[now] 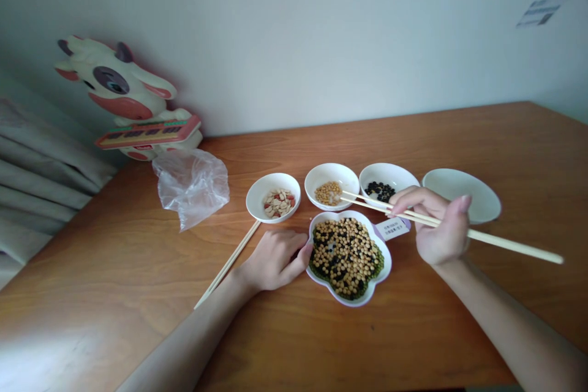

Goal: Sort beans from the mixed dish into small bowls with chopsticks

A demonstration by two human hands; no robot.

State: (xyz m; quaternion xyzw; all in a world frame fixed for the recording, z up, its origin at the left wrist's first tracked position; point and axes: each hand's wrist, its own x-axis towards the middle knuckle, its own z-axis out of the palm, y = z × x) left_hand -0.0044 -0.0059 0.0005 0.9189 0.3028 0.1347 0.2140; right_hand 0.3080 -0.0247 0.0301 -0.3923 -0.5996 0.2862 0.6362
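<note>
My right hand (436, 223) is closed around a pair of wooden chopsticks (500, 243). Their tips reach over the right side of a white bowl (312, 191) holding yellow soybeans (327, 194); whether a bean is between the tips is too small to tell. My left hand (280, 260) pinches the left rim of a flower-shaped bowl (384, 260), thumb and curled fingers at its edge. In that bowl lie mixed soybeans, black beans and small green beans (379, 262). A labelled handle (395, 228) sticks out from its right side, near my right hand.
Left of the soybeans, a white bowl (257, 187) holds pale flat seeds and reddish nuts. A bowl (404, 173) of black beans and another white bowl (462, 196) stand right. Spare chopsticks (228, 263), a plastic bag (195, 187) and a cow toy (133, 95) are left.
</note>
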